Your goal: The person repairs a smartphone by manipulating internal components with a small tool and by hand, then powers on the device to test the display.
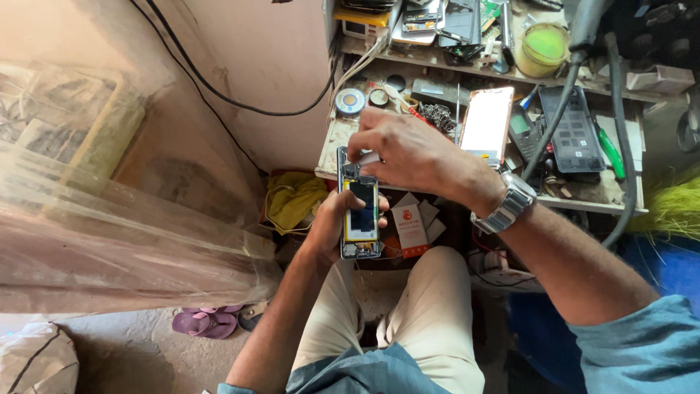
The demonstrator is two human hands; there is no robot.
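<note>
Phone (360, 211), opened with its insides showing, sits upright above your knees in your left hand (332, 226), fingers wrapped round its edges. Above the phone, your right hand (405, 153) pinches a small pale part (369, 157) at its top end. Beyond the phone stands a cluttered workbench (583, 193).

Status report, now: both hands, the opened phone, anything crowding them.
Left hand grips opened phone from below. Right hand pinches at its top end. Cluttered workbench right behind, nothing between the hands.

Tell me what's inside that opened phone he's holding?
Inside the opened silver-framed phone a dark flat battery and small parts at the bottom show. The right hand covers its top end; the left hand hides one edge.
</note>
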